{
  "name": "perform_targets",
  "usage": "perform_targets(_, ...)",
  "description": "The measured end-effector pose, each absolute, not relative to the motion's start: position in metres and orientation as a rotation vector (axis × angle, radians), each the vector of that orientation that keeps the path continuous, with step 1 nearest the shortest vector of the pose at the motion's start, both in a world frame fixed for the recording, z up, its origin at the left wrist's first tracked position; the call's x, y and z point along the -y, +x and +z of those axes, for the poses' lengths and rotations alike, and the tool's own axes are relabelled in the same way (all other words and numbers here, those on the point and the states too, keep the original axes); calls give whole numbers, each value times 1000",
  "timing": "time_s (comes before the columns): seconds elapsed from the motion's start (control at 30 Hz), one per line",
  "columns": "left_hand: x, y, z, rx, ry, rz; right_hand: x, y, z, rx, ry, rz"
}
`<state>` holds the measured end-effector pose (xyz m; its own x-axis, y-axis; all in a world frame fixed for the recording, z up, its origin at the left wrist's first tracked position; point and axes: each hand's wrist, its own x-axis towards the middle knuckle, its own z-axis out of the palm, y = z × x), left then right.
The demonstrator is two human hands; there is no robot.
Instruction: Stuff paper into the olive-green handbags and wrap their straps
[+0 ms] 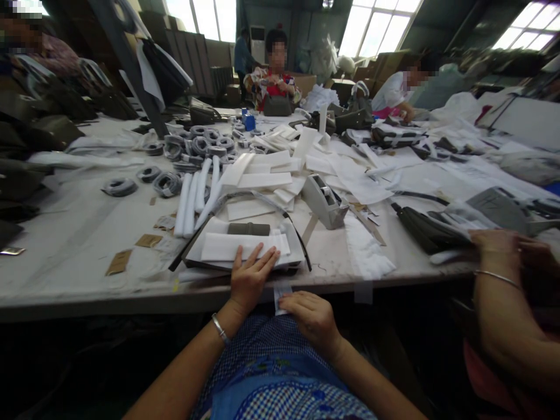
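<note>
My left hand [251, 273] lies flat, fingers stretched out, on a stack of white folded paper sheets [227, 245] at the table's front edge. A dark grey bag strap [248, 228] rests on that stack, which sits on a dark flat bag piece [192, 263]. My right hand [311, 315] is below the table edge with its fingers pinched on a small piece of clear tape [282, 294] hanging from the edge. A grey tape dispenser [324, 200] stands just right of the stack.
White paper rolls [191, 198], coiled grey straps [165, 183] and loose paper strips cover the table [70, 233]. Brown tags [119, 261] lie left. A neighbour's arm with a bangle [499, 280] works a dark bag [426, 232] at right. Other people sit across the table.
</note>
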<state>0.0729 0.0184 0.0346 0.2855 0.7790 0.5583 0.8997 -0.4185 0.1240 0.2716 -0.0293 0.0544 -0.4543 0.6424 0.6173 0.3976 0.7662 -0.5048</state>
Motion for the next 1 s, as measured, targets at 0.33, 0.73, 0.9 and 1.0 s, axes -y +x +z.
perform_targets(0.33, -18, 72, 37, 1477, -2333, -792, -26, 266, 97, 2134, -868, 362)
perform_targets(0.73, -20, 72, 38, 1480, -2338, -946, -98, 251, 75, 2116, -1033, 352)
perform_targets(0.9, -21, 70, 40, 1483, -2363, -1017, -114, 251, 75, 2213, -1075, 498)
perform_targets(1.0, -22, 69, 37, 1420, -2314, -1036, -124, 250, 81, 2278, -1158, 592)
